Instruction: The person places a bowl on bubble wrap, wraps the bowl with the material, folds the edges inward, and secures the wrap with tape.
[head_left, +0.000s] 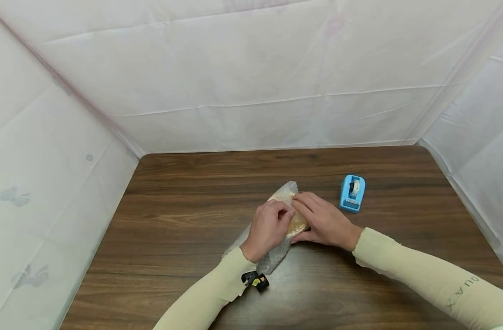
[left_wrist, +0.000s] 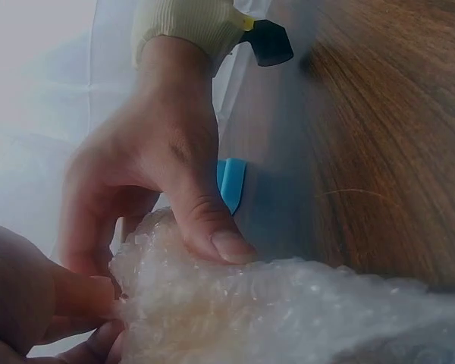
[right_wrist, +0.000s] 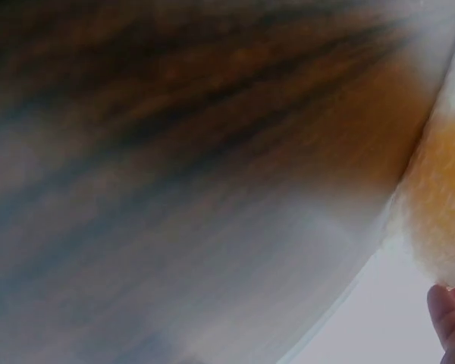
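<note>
A sheet of bubble wrap (head_left: 279, 256) lies slantwise on the table, folded around a yellowish-orange item (head_left: 297, 223) whose kind is blurred by the plastic. My left hand (head_left: 268, 228) is on top of the bundle, its thumb and curled fingers pinching the wrap near its upper end. From the right, my right hand (head_left: 327, 223) grips that same end, thumb along the near edge and fingers over the far side. The left wrist view shows the right thumb (left_wrist: 231, 246) pressed on the bubbles, with the left fingertips at the wrap's end.
A blue tape dispenser (head_left: 352, 193) with a roll in it stands just beyond the right hand. The dark wooden table (head_left: 185, 197) is bordered by white sheeting (head_left: 243, 119) at the back and both sides. A small black camera (head_left: 255, 280) is strapped at the left wrist.
</note>
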